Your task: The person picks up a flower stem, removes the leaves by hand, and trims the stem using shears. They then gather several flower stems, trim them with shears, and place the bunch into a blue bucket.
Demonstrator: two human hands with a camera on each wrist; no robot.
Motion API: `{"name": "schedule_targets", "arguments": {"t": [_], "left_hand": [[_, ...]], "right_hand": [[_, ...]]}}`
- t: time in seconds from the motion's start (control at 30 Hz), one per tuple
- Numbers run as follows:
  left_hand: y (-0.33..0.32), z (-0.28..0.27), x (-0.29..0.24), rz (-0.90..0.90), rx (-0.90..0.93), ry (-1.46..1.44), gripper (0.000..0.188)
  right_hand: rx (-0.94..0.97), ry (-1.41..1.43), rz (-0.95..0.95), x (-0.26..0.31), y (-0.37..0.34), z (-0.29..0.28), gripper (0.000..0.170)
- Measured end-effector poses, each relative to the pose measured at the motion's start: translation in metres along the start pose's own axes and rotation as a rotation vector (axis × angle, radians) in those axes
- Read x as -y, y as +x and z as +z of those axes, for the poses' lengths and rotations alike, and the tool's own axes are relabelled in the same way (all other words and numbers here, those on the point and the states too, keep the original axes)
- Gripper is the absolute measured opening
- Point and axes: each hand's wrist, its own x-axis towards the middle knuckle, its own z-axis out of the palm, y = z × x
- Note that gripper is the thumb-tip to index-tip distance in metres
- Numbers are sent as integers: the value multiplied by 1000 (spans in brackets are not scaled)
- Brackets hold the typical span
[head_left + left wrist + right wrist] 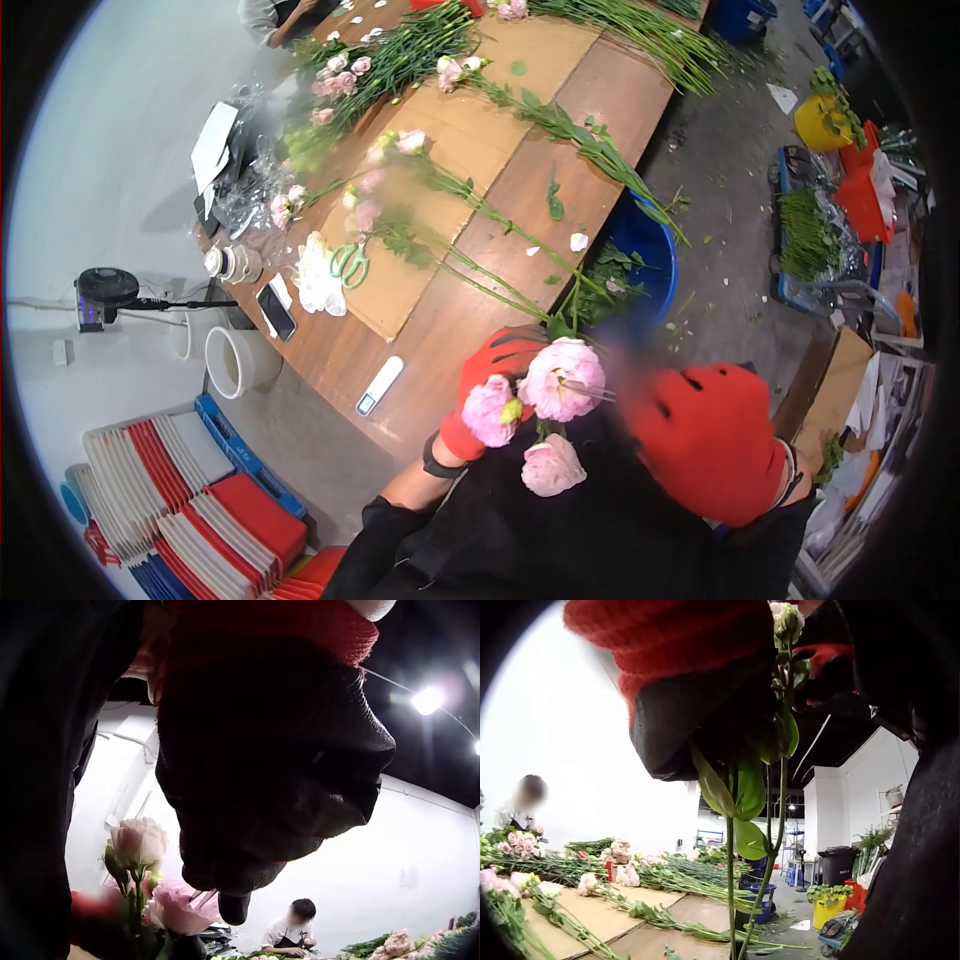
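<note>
In the head view my left hand (485, 370), in a red glove with black-coated fingers, grips a pink lisianthus stem below its blooms. One large ruffled bloom (560, 372) faces up, with a smaller bloom and a yellow-green bud to its left and a paler bloom below. My right hand (705, 440), also red-gloved and partly blurred, holds thin metal tweezers (592, 390) whose prongs overlap the large bloom. The left wrist view shows dark curled glove fingers (232, 881) beside the pink bloom (180, 907). Leafy green stems (778, 825) hang under a glove in the right wrist view.
Several lisianthus stems lie across the brown table (440, 310) and its cardboard sheet (545, 75). Green-handled scissors (349, 266), a phone (277, 312) and a white device (380, 386) lie at the left. A blue bucket (655, 245) stands beyond the table's right edge.
</note>
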Motion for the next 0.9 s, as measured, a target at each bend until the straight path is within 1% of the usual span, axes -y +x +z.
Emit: {"name": "schedule_targets", "arguments": {"t": [0.03, 0.1, 0.13, 0.23, 0.3, 0.37, 0.43, 0.47, 0.5, 0.53, 0.57, 0.6, 0.67, 0.73, 0.77, 0.8, 0.83, 0.87, 0.9], "left_hand": [[2, -2, -1, -36, 22, -86, 42], [4, -1, 10, -4, 32, -148, 41], [5, -2, 20, 34, 89, -145, 41], [0, 9, 37, -58, 160, -223, 38], [23, 16, 34, 70, 306, -240, 41], [31, 17, 26, 162, 391, -55, 43], [26, 25, 46, 210, 371, -194, 44], [22, 26, 51, 188, 373, -188, 45], [23, 25, 49, 167, 375, -181, 45], [34, 15, 23, 100, 394, -99, 45], [40, 8, 9, 35, 412, -15, 45], [41, 8, 14, -94, 461, -177, 58], [34, 5, 9, -188, 345, -375, 58], [31, 2, -7, -301, 260, -583, 56], [26, 3, -6, -343, 219, -606, 56], [21, 5, -4, -383, 175, -627, 55], [19, 5, -4, -418, 128, -644, 55], [17, 4, -10, -476, 81, -699, 55], [17, 5, -9, -371, 80, -555, 55]], "right_hand": [[-9, 139, 18, -7, 3, -2, 31], [-17, 414, 48, -28, 3, -7, 35], [-62, 678, 106, -40, 0, -2, 42], [-225, 939, 274, -37, 11, 17, 48], [-205, 847, 132, -27, 31, 19, 49], [-77, 760, 65, -31, 37, 31, 48], [0, 680, 50, -33, 39, 37, 46], [39, 639, 38, -34, 39, 41, 45], [13, 713, 61, -37, 38, 47, 43], [-15, 787, 85, -42, 35, 54, 41], [-45, 860, 107, -45, 34, 59, 39], [-11, 1021, 210, -48, 35, 61, 37], [59, 1342, 430, -53, 35, 64, 33], [31, 1391, 501, -57, 32, 70, 32], [17, 1417, 534, -58, 31, 74, 32], [-152, 1354, 535, -49, 35, 80, 18], [-131, 1402, 600, -49, 32, 84, 14], [-108, 1452, 667, -49, 28, 86, 22], [-77, 1493, 688, -49, 28, 86, 28]]}}
